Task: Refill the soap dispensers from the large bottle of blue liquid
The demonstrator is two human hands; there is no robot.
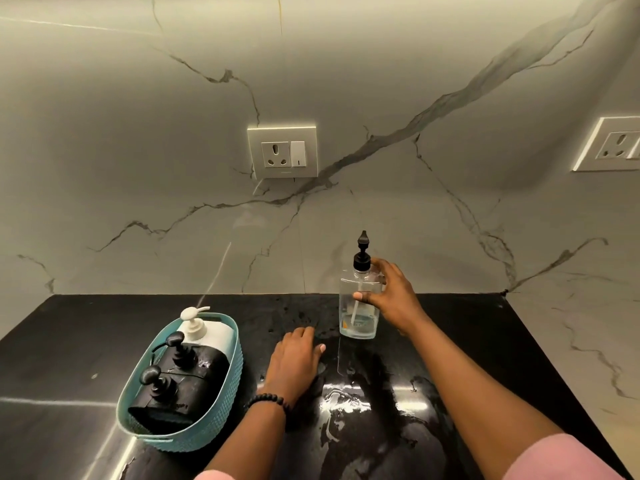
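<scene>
A clear soap dispenser (358, 306) with a black pump stands upright on the black countertop (485, 341), near the wall. Only a thin layer of liquid sits at its bottom. My right hand (389, 296) grips its body from the right, thumb across the front. My left hand (294, 362) rests flat on the wet counter, to the left of the dispenser and apart from it. A teal basket (221, 410) at the left holds two black dispensers (180, 386) and a white pump bottle (204, 332). No large bottle of blue liquid is in view.
Water is pooled on the counter (346, 403) in front of me. The marble wall carries a socket (282, 152) above the counter and another socket (613, 143) at the right edge. The counter ends at the marble side wall on the right.
</scene>
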